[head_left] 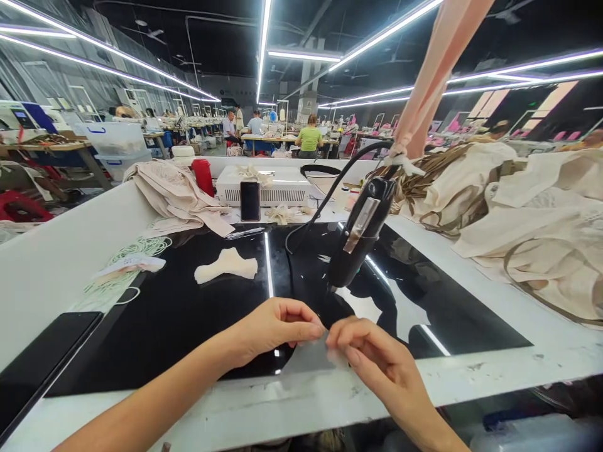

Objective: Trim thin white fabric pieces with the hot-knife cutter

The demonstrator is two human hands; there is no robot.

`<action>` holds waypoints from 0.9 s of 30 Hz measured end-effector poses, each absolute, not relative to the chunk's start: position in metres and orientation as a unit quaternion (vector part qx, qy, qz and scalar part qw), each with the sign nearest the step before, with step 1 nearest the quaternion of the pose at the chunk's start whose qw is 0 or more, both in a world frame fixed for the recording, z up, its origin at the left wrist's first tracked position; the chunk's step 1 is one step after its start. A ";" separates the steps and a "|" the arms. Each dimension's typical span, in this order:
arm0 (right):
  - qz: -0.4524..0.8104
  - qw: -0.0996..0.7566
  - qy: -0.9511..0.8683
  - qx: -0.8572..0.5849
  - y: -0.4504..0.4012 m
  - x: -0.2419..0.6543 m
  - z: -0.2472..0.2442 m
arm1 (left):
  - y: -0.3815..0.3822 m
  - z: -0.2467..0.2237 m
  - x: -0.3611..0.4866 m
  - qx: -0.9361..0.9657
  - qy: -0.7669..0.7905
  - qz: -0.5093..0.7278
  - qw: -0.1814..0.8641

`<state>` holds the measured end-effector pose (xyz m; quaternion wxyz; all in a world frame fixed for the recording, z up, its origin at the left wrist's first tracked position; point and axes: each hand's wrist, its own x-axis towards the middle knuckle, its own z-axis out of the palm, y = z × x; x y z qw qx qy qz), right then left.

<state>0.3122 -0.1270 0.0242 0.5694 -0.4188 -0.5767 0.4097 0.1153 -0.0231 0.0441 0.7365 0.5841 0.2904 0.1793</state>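
Note:
My left hand (282, 326) is closed in a pinch above the front part of the glossy black board (164, 333). Close to its right, my right hand (372, 355) has bent fingers pressed together, somewhat blurred. Something small and pale, perhaps translucent, shows between the fingertips, too indistinct to name. Just behind the hands hangs a black handheld tool (360, 235) with a cable, its tip pointing down. A cream fabric piece (227, 266) lies on the board to the left.
Beige fabric (174, 191) is piled at the back left, more (541, 220) at the right. A white vented box (277, 188) and a phone (250, 201) stand behind the board. Green cords (127, 260) and a dark device (44, 358) lie left. People sit far behind.

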 end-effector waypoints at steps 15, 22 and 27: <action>0.511 0.428 -0.479 -0.571 -0.110 0.288 0.015 | -0.018 0.050 0.059 0.624 0.407 0.206 0.634; 0.456 0.430 -0.514 -0.586 -0.105 0.273 0.011 | -0.010 0.040 0.050 0.630 0.436 0.214 0.606; 0.391 0.442 -0.554 -0.587 -0.104 0.266 0.014 | -0.005 0.037 0.046 0.639 0.453 0.212 0.585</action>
